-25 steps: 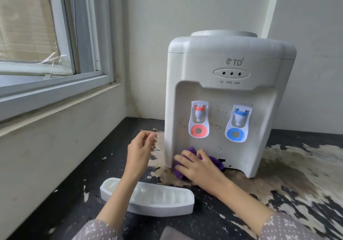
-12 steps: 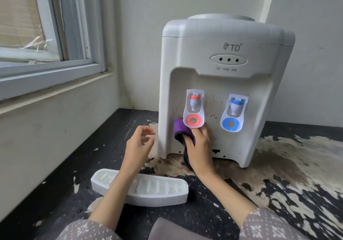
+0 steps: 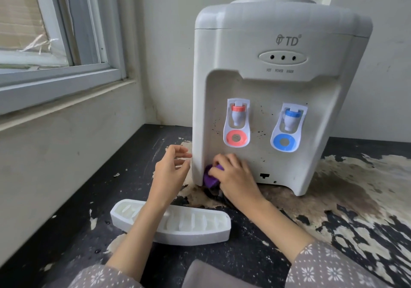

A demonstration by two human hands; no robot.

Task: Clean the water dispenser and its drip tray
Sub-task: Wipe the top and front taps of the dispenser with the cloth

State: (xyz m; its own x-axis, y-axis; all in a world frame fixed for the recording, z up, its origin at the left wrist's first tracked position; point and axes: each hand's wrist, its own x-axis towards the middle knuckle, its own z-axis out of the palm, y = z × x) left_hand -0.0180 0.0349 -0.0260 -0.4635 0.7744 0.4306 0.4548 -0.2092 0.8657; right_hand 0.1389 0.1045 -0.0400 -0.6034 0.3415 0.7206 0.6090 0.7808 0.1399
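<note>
Your right hand (image 3: pixel 236 177) has its grip curled round a purple cloth (image 3: pixel 210 177), pressed low on the front of the white water dispenser (image 3: pixel 282 83), at 7 o'clock from the red tap (image 3: pixel 237 123). Your left hand (image 3: pixel 170 172) hovers loose-fingered just beside the dispenser's left edge, holding nothing. The drip tray (image 3: pixel 171 223) lies detached on the desk (image 3: pixel 255 256), at 6 o'clock of the left hand. Legible: "TD"; "HOT", "POWER", "WARM" under three lamps. Blue tap (image 3: pixel 288 127) at 3 o'clock from the red.
</note>
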